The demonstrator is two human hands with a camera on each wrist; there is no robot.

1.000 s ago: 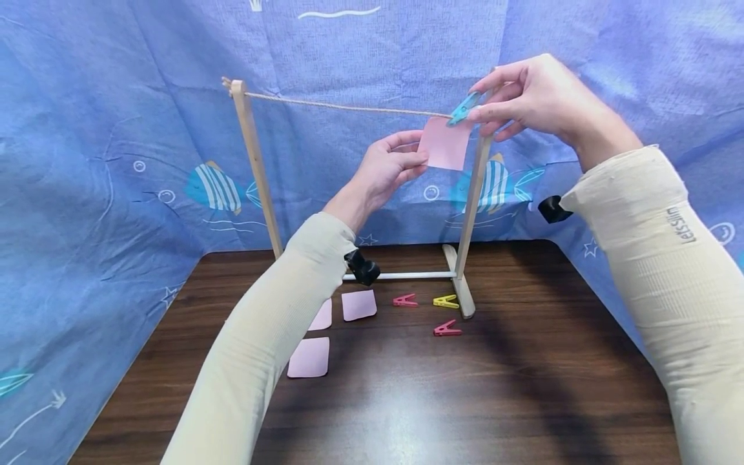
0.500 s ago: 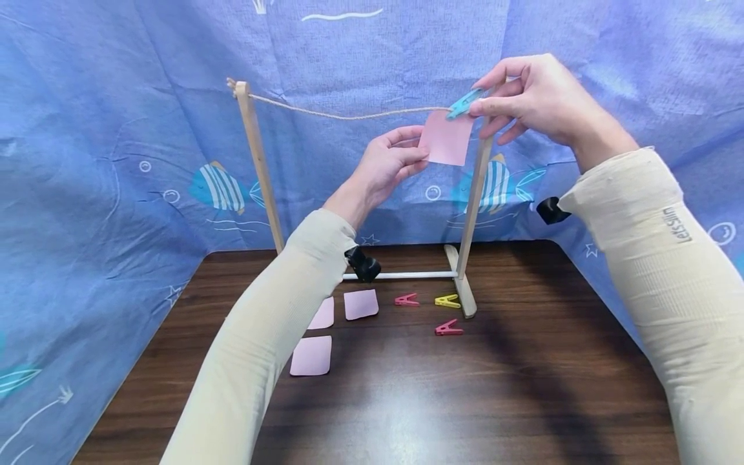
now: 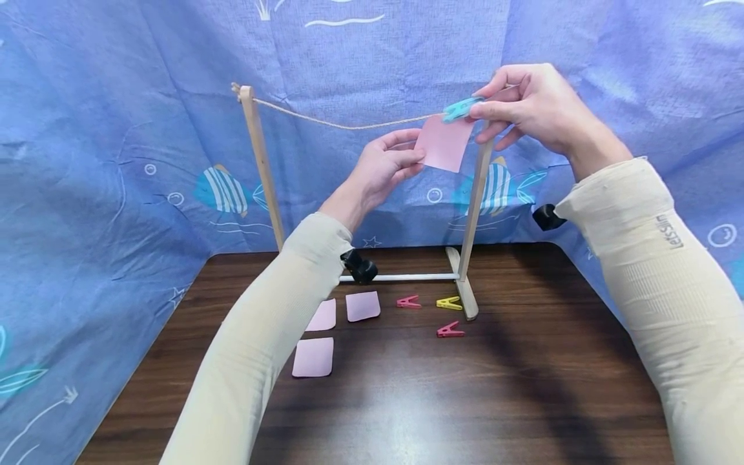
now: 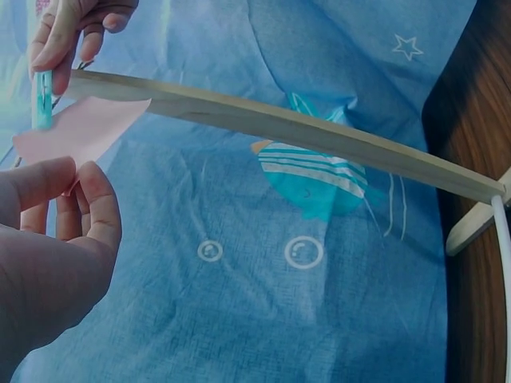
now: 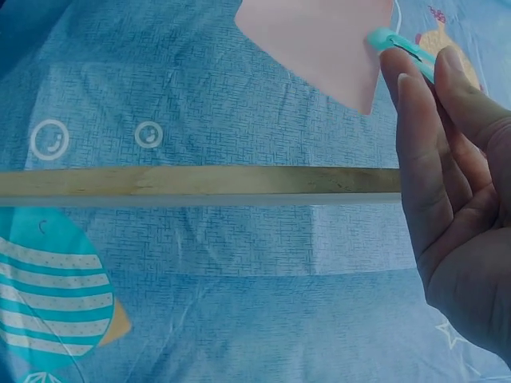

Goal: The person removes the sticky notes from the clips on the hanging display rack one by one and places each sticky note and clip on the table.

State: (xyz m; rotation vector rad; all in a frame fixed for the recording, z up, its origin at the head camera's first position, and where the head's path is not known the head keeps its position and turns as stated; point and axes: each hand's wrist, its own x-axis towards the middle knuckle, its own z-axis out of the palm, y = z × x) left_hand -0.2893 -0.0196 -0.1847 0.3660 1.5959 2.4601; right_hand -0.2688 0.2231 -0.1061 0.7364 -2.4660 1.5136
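A square pink paper (image 3: 444, 143) hangs at the right end of the string (image 3: 349, 126). My left hand (image 3: 383, 169) pinches its left edge between thumb and fingers; the left wrist view shows that pinch on the paper (image 4: 100, 132) from behind. At the paper's top edge sits a turquoise clothespin (image 3: 461, 110), its tip over paper and string. My right hand (image 3: 531, 113) holds the clothespin's rear end between thumb and fingers, near the top of the right wooden post (image 3: 478, 194). In the right wrist view the clothespin (image 5: 403, 49) overlaps the paper's edge.
On the dark wooden table (image 3: 494, 400) lie several pink papers (image 3: 314, 357), partly behind my left sleeve. Two red clothespins (image 3: 450, 330) and a yellow clothespin (image 3: 449, 303) lie near the stand's right foot (image 3: 463, 290). A left post (image 3: 261, 161) and white bar (image 3: 415, 277) complete the stand.
The string has gone from nearly straight to sagging. The clothespin has tipped flatter over the paper's top edge, while both hands keep their grips and shift only slightly.
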